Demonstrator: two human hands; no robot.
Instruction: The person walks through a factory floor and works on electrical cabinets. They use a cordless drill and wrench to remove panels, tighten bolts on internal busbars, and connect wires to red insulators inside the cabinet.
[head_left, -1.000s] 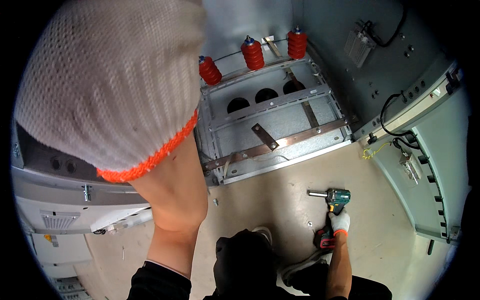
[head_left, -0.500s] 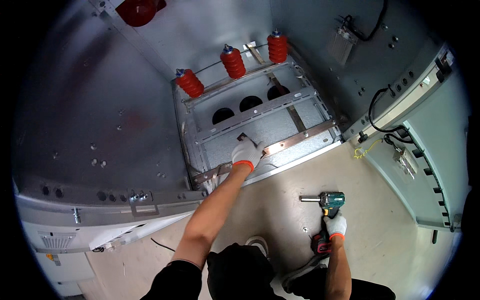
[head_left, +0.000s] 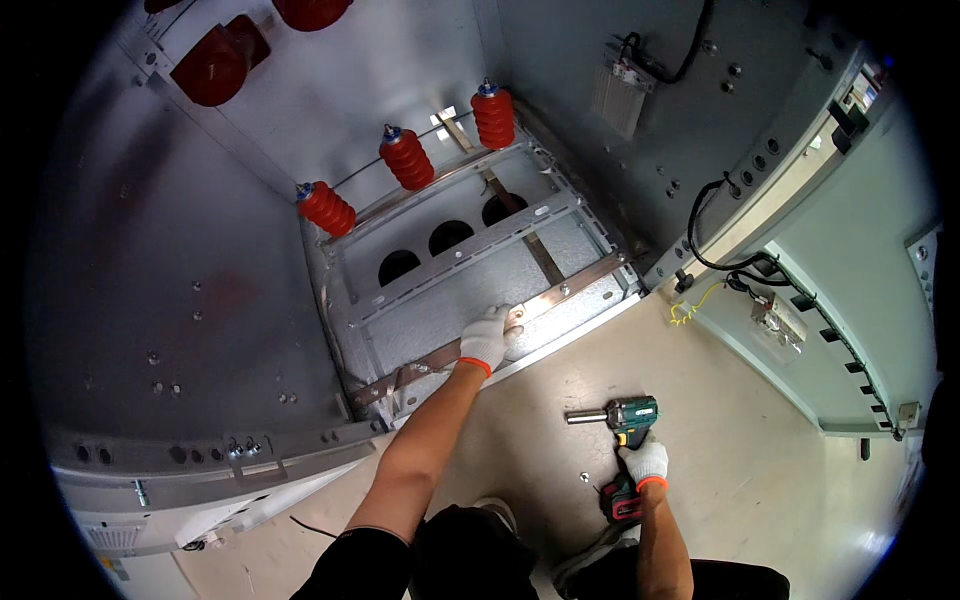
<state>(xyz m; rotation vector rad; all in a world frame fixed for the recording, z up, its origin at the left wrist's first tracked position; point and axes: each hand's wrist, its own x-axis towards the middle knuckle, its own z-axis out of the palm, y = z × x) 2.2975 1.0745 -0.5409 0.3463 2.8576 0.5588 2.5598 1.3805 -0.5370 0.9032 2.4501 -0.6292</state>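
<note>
Copper bar: a long, flat, reddish copper bar slants through the centre of the frame, along the front of a grey slotted metal frame.
Left hand: the left hand, in a white knit glove with an orange cuff, lies over the bar at centre; whether its fingers pinch or merely press, I cannot tell.
Right hand: the right hand, gloved alike, lower right of centre, fingers wrapped around the grip of a green-and-black pistol-shaped power driver, silver socket pointing left.
Floor: a small silvery metal piece lies near the driver on the beige floor.
Good handling: steady the bar evenly, fingertips off its holes; keep the socket away from the left fingers.
</note>
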